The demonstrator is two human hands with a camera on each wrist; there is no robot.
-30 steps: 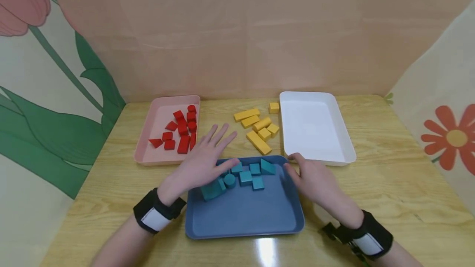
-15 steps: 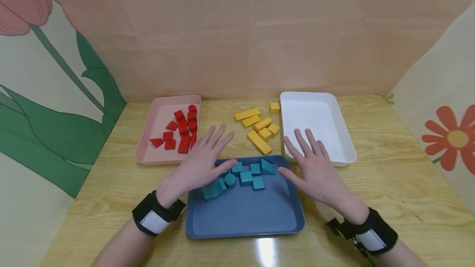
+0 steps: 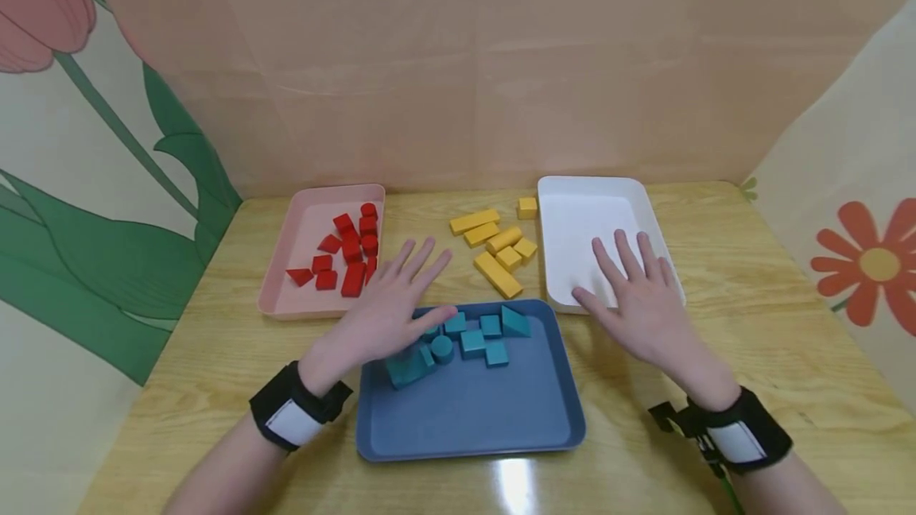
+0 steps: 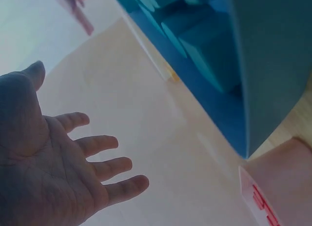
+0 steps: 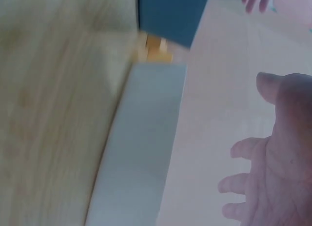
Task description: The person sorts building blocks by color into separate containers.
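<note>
My left hand spreads its fingers above the left back corner of the blue tray, holding nothing and covering part of the teal blocks. Its bare palm faces the left wrist view, apart from the tray wall. With fingers fanned out, my right hand hovers over the front edge of the white tray. Nothing lies in its palm in the right wrist view. Between the two hands, yellow blocks of several shapes lie on the table behind the blue tray.
A pink tray with several red blocks stands at the back left. One yellow cube sits apart beside the white tray. A peach backdrop rises behind the wooden table, with floral panels at both sides.
My right hand has gone from curled fingers at the blue tray's right back corner to spread fingers, moving right over the white tray's front. The left hand has stayed nearly still.
</note>
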